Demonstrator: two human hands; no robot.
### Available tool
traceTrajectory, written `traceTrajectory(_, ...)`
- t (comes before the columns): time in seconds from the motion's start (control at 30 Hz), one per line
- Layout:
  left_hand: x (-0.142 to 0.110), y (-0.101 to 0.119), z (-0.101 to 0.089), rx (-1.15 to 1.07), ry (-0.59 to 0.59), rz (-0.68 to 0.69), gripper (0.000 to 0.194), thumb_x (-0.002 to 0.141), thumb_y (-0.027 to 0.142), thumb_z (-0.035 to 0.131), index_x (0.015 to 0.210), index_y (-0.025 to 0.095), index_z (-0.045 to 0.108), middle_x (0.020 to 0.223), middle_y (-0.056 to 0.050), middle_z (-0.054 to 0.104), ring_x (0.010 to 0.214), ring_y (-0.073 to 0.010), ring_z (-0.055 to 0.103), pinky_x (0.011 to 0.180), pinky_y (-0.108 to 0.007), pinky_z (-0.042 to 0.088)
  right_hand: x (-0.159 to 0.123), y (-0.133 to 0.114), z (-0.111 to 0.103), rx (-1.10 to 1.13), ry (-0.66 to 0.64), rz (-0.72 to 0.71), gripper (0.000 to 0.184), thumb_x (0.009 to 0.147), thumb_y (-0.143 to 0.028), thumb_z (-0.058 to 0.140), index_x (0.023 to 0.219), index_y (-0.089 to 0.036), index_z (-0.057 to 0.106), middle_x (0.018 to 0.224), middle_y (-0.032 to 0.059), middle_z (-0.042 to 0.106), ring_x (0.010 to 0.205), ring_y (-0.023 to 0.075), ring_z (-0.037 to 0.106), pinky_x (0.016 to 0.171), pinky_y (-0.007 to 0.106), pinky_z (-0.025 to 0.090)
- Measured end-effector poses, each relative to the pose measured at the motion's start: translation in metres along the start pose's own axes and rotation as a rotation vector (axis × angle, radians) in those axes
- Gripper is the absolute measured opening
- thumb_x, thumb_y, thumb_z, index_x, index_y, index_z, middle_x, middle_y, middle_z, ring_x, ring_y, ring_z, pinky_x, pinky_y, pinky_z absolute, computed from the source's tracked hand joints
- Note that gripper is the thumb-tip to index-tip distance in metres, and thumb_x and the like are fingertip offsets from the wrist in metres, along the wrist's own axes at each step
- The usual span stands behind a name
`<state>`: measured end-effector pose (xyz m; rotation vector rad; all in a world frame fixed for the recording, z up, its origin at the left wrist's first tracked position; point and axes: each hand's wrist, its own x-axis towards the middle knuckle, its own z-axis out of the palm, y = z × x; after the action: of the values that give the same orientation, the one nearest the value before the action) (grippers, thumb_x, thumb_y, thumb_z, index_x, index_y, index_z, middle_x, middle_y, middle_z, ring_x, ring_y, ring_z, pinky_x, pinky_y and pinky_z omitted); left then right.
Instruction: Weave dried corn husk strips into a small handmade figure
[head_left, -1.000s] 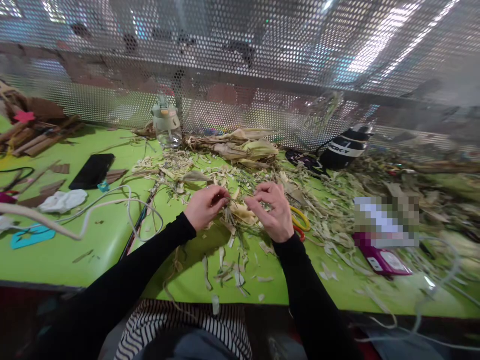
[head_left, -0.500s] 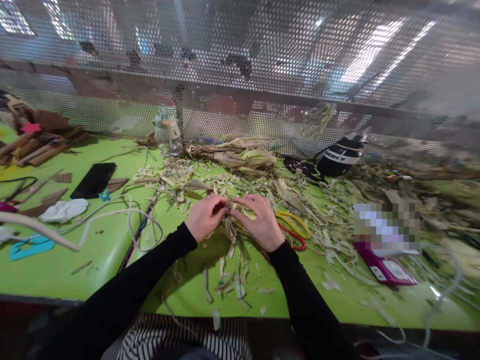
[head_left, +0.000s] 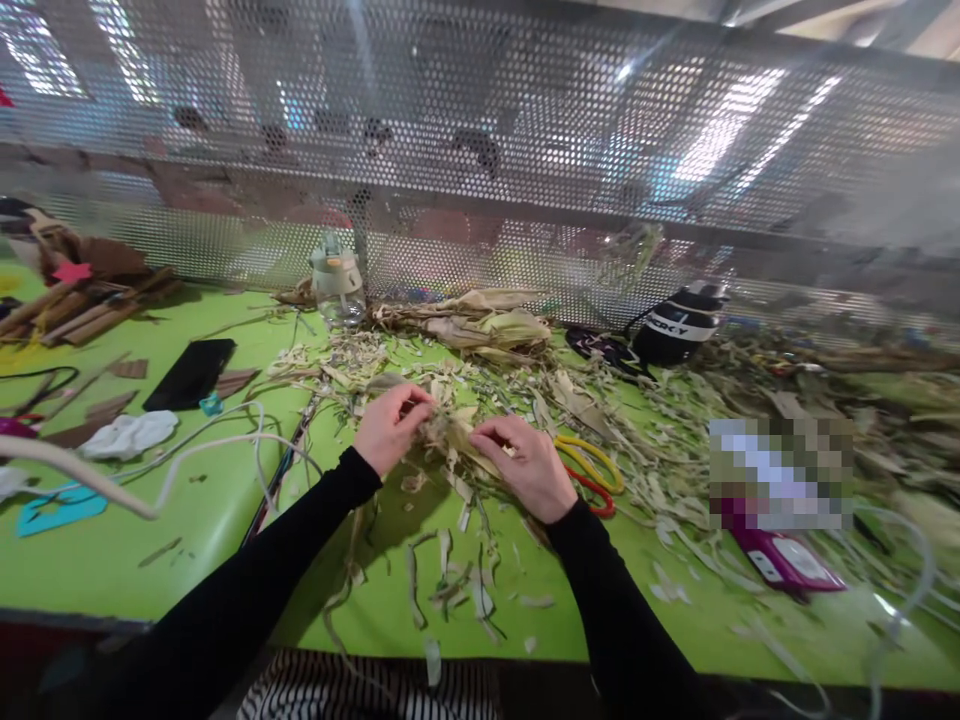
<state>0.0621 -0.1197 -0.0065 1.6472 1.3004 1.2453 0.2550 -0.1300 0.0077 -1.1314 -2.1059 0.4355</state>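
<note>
Pale dried corn husk (head_left: 455,436) with a frayed end spans the gap between my two hands, above the green table. My left hand (head_left: 391,428) pinches its left end between thumb and fingers. On the other side, the thumb and forefinger of my right hand (head_left: 527,468) are closed on the husk's right part. Cut husk strips (head_left: 450,580) lie scattered below my hands. Scissors with a yellow and a red handle loop (head_left: 596,462) lie just right of my right hand, their blades hidden.
Husk scraps cover the table (head_left: 202,530). Whole husks (head_left: 491,325), a clear bottle (head_left: 337,285) and a black jar (head_left: 677,325) stand or lie by the perforated screen. A phone (head_left: 191,374) and white cable (head_left: 172,480) are left, a magenta device (head_left: 795,562) right.
My hands have moved apart, the left one leftward and the right one slightly right and down. More of the husk shows between them. The camera view has tilted up a little.
</note>
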Motion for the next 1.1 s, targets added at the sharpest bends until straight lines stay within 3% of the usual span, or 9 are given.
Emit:
traceTrajectory(0.07,0.004,-0.003,-0.004,0.004,0.034,-0.018,0.014,0.082,0.029,0.053,0.082,0.016,0.059,0.072,0.000,0.061,0.064,-0.0114,0.056,0.061,-0.022,0.042,0.000,-0.002,0.000,0.025,-0.048,0.029,0.016,0.085,-0.028,0.056,0.073,-0.020,0.061,0.071,0.0016,0.063,0.068,0.0156,0.055,0.063,0.028,0.041)
traceTrajectory(0.13,0.005,-0.005,-0.004,-0.028,-0.020,-0.046,0.017,0.081,0.031,0.052,0.083,0.016,0.059,0.070,0.001,0.060,0.061,-0.0108,0.054,0.059,-0.022,0.042,0.000,-0.003,0.001,0.123,-0.042,0.073,0.015,0.085,-0.029,0.056,0.074,-0.020,0.059,0.072,0.0015,0.061,0.066,0.0147,0.053,0.062,0.028,0.040)
traceTrajectory(0.3,0.000,-0.001,0.007,-0.168,-0.274,-0.119,0.024,0.081,0.039,0.052,0.081,0.016,0.056,0.064,0.002,0.055,0.054,-0.0097,0.050,0.053,-0.022,0.040,-0.003,-0.005,0.010,0.752,0.005,0.184,0.013,0.084,-0.032,0.057,0.079,-0.020,0.053,0.096,0.0023,0.061,0.059,0.0084,0.048,0.054,0.023,0.037)
traceTrajectory(0.43,-0.005,0.009,0.005,-0.184,-0.312,-0.090,0.023,0.082,0.038,0.050,0.076,0.016,0.054,0.063,0.003,0.052,0.055,-0.0092,0.048,0.054,-0.022,0.039,-0.005,-0.005,0.019,1.029,-0.009,0.269,0.018,0.083,-0.035,0.058,0.077,-0.020,0.049,0.078,-0.0026,0.059,0.046,0.0043,0.040,0.045,0.020,0.026)
traceTrajectory(0.57,-0.009,0.015,0.004,-0.244,-0.282,-0.021,0.022,0.082,0.034,0.053,0.069,0.016,0.051,0.072,0.001,0.052,0.055,-0.0068,0.044,0.051,-0.020,0.038,-0.003,-0.006,0.026,1.056,0.030,0.365,0.024,0.080,-0.038,0.062,0.074,-0.020,0.048,0.068,-0.0048,0.053,0.045,0.0042,0.039,0.043,0.019,0.025)
traceTrajectory(0.7,-0.011,0.012,0.016,-0.730,-0.255,-0.302,0.023,0.079,0.037,0.057,0.072,0.017,0.048,0.065,0.003,0.050,0.049,-0.0065,0.045,0.038,-0.016,0.031,-0.001,-0.007,0.028,1.078,0.060,0.422,0.027,0.078,-0.041,0.064,0.073,-0.019,0.049,0.068,-0.0044,0.053,0.048,0.0045,0.040,0.044,0.018,0.030)
traceTrajectory(0.8,-0.010,0.010,0.024,-0.930,-0.226,-0.412,0.026,0.072,0.036,0.066,0.072,0.017,0.047,0.074,0.001,0.057,0.052,-0.0057,0.050,0.036,-0.014,0.029,-0.001,-0.006,0.027,1.051,0.083,0.451,0.028,0.077,-0.043,0.065,0.074,-0.020,0.050,0.066,-0.0042,0.051,0.050,0.0060,0.043,0.044,0.018,0.034)
traceTrajectory(1.0,-0.008,0.009,0.022,-0.909,-0.182,-0.380,0.029,0.070,0.035,0.068,0.067,0.015,0.047,0.060,0.004,0.050,0.042,-0.0017,0.037,0.037,-0.014,0.025,-0.001,-0.007,0.026,0.859,-0.028,0.355,0.027,0.081,-0.043,0.060,0.074,-0.020,0.051,0.065,-0.0040,0.051,0.051,0.0076,0.047,0.049,0.022,0.040)
traceTrajectory(1.1,-0.008,0.006,0.019,-0.850,-0.201,-0.391,0.030,0.070,0.037,0.069,0.069,0.015,0.048,0.063,0.004,0.051,0.043,-0.0019,0.039,0.038,-0.014,0.026,-0.001,-0.005,0.025,0.805,-0.037,0.326,0.025,0.083,-0.041,0.059,0.073,-0.019,0.052,0.064,-0.0042,0.053,0.051,0.0076,0.049,0.052,0.022,0.041)
